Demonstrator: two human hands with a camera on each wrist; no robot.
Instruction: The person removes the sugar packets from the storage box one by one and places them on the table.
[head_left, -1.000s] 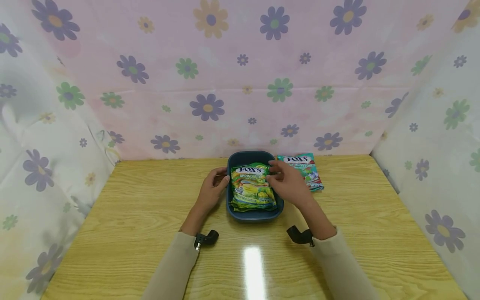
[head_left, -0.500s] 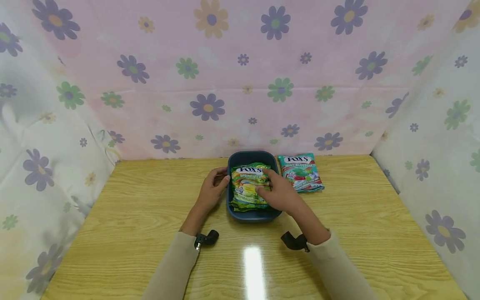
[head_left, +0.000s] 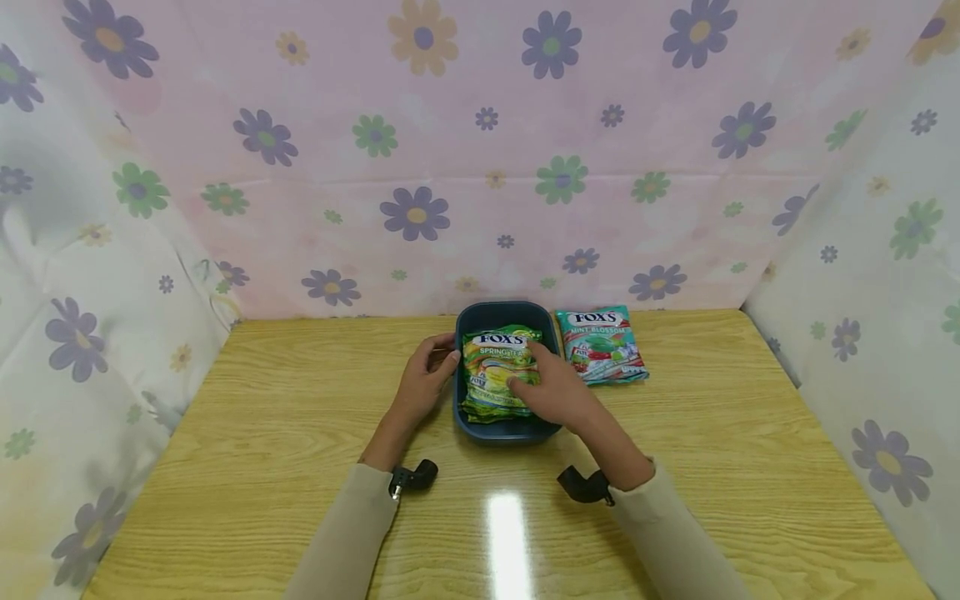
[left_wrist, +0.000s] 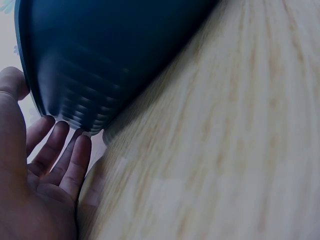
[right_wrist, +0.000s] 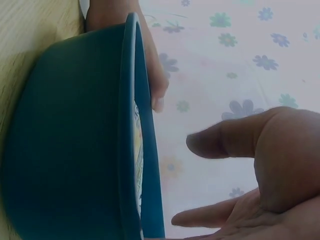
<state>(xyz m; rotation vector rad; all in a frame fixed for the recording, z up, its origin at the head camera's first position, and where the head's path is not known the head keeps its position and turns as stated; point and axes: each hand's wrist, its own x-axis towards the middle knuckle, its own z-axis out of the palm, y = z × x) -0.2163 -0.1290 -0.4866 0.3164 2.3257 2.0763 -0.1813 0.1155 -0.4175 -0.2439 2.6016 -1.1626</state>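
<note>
A dark blue plastic basin stands near the back of the table. Inside it lie green bags of Fox's Spring Tea candy, stacked flat. My left hand holds the basin's left side; in the left wrist view, its fingertips meet the outer wall and its thumb reaches the rim. Over the right part of the top bag is my right hand, thumb and fingers extended. From the right wrist, that hand shows above the basin rim with thumb and finger spread apart.
A teal and red bag of Fox's Mint Blossom candy lies flat on the wooden table, just right of the basin. Flower-patterned cloth rises behind the table and along both sides.
My right hand has moved left and slightly toward me, from the basin's right rim to over the top candy bag, uncovering the Mint Blossom bag. The left hand has stayed put.
</note>
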